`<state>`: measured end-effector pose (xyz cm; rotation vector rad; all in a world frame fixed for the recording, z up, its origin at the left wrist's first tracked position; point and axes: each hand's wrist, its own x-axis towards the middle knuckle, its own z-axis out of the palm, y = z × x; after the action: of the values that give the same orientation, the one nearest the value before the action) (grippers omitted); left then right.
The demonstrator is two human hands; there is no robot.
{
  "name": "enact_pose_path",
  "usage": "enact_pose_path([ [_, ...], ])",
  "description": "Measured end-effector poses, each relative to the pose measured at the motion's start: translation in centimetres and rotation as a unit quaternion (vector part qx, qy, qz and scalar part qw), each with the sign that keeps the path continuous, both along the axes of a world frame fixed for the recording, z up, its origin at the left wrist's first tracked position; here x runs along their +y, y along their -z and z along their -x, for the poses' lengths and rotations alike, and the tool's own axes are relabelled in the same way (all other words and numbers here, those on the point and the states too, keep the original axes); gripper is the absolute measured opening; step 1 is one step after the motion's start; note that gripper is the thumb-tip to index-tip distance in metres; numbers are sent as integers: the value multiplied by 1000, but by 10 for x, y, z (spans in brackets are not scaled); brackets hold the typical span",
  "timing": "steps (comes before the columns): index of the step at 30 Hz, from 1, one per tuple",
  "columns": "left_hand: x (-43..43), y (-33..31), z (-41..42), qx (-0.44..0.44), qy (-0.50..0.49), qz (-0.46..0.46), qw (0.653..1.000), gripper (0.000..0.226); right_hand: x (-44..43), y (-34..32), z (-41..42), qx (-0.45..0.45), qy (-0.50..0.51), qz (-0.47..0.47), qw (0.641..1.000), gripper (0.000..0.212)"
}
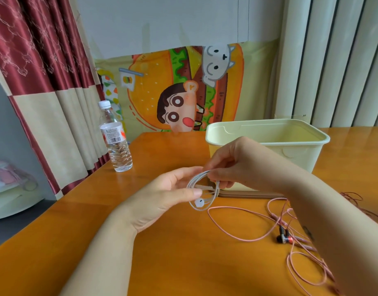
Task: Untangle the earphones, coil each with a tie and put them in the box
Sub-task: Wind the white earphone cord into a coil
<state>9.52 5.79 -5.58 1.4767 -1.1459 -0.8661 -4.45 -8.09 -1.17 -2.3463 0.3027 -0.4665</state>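
Orange polished wood makes up the bench (173,257), with a red and beige curtain (34,60) hanging beyond its left edge and a cartoon burger poster (154,86) on the wall behind its far edge. Near the far left corner stands a clear water bottle (116,144) with a white cap, upright. Toward the far right sits a pale yellow box (301,155), open at the top; what lies inside cannot be made out. Just in front of the box, above the middle of the bench, both hands hold the white earphones (197,178), whose cord is gathered into a small coil clear of the wood. The left hand (164,199) has its grip closed on the coil's left side, thumb over fingers, with a white earbud (199,202) hanging just below the thumb. The right hand (232,163) reaches in from the right, its grip pinched on the top right of the coil. A thin white tie (202,186) crosses the coil between the two hands. The pink earphones (284,237) lie loose on the bench toward the right edge, their cord spread in wide loops partly under the right forearm.
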Motion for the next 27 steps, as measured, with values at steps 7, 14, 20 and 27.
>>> enact_pose_path([
  [7, -18, 5, 26, -136, -6, 29, 990, 13, 10, 3, -5, 1, -19, 49, 999, 10],
  [14, -16, 6, 24, -111, 13, -28, 993, 25, -4, -2, 0, -21, -32, -68, 997, 9],
  [20, -6, -5, 19, 0, 14, -26, 1000, 52, -11, 7, -2, -15, -63, -214, 975, 16],
  [27, -9, -5, 19, -170, -37, -3, 985, 34, -16, 14, -6, -55, -45, -358, 931, 16],
])
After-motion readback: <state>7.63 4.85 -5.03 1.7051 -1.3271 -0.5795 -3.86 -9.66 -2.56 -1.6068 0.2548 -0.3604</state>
